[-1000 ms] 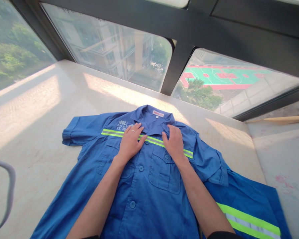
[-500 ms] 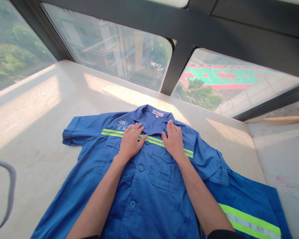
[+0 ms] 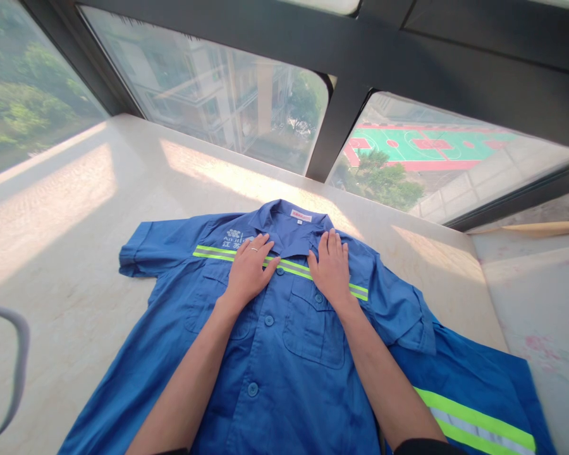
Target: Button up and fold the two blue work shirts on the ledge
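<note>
A blue short-sleeved work shirt (image 3: 265, 354) lies front side up, its collar (image 3: 265, 218) toward the window. A yellow-green and grey reflective stripe (image 3: 294, 267) crosses the chest, with buttons running down the middle. My left hand (image 3: 250, 268) rests flat on the chest just below the collar, a ring on one finger, partly covering the white printed lettering (image 3: 232, 239). On the other side my right hand (image 3: 330, 268) lies flat over the collar tip and stripe, above a chest pocket (image 3: 313, 328). Both hands have their fingers extended and thumbs apart.
Beneath the shirt is a pale marble-look sill (image 3: 76, 303) bordered by dark window frames (image 3: 341, 82). Another blue garment (image 3: 478, 373) with a wide reflective band lies at the right, partly under the shirt. A grey curved rim (image 3: 23, 354) shows at the left edge.
The fingers of my right hand have spread and shifted slightly on the cloth. My left hand and the shirt look the same.
</note>
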Action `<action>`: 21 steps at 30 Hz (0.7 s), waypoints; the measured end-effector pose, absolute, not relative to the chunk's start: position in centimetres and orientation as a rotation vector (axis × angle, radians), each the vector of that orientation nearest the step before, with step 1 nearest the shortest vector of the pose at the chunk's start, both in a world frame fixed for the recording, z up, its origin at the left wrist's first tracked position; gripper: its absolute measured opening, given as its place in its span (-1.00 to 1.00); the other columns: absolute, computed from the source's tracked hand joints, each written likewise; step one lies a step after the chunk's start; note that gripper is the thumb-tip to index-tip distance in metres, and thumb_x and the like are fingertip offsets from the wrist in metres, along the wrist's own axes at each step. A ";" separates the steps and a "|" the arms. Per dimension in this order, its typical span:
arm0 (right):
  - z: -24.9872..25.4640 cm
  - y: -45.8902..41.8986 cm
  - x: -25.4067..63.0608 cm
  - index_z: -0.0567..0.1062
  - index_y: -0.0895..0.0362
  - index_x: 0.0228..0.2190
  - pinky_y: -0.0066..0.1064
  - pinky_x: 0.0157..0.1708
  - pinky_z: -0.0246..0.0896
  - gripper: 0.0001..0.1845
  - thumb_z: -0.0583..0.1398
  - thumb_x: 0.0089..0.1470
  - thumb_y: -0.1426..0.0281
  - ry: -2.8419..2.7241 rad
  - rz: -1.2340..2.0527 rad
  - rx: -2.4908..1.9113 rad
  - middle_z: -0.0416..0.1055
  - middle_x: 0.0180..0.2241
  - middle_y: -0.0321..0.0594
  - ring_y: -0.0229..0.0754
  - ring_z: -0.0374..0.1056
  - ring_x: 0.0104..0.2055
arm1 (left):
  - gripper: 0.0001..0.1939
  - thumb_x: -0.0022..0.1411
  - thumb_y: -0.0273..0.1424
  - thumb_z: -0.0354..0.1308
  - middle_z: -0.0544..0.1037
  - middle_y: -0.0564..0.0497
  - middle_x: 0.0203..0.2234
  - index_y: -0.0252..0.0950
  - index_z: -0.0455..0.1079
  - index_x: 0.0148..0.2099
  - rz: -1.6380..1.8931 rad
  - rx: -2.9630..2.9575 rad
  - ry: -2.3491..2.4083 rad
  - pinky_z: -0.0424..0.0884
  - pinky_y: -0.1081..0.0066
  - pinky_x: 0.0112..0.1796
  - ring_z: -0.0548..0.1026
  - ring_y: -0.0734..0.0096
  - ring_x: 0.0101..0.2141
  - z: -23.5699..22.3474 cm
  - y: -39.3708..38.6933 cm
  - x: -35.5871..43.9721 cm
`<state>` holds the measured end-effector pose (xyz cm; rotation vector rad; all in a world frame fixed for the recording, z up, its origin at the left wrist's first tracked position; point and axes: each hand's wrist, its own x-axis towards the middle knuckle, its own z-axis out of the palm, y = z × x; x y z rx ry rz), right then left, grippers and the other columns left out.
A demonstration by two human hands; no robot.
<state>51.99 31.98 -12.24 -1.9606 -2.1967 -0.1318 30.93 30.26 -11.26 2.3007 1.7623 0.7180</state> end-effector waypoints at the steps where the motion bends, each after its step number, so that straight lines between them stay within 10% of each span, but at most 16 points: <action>1: -12.2 32.0 52.0 0.12 0.45 0.28 0.05 0.30 -0.17 -0.33 -0.06 0.31 0.24 -2.198 -0.139 -1.965 -0.05 0.34 0.24 0.17 -0.11 0.38 | -0.57 0.38 -0.19 -0.01 0.37 -0.11 0.20 -0.30 0.39 0.16 0.718 2.299 1.763 0.12 0.11 0.26 0.29 0.19 0.23 -11.2 30.3 30.9; 21: -12.5 32.2 52.0 0.29 0.39 0.19 0.07 0.28 -0.14 -0.41 -0.03 0.30 0.24 -2.155 -0.123 -1.905 0.05 0.31 0.20 0.17 -0.05 0.36 | -0.56 0.38 -0.20 -0.02 0.35 -0.12 0.21 -0.31 0.38 0.17 0.707 2.279 1.758 0.11 0.10 0.27 0.26 0.19 0.25 -11.3 30.3 31.0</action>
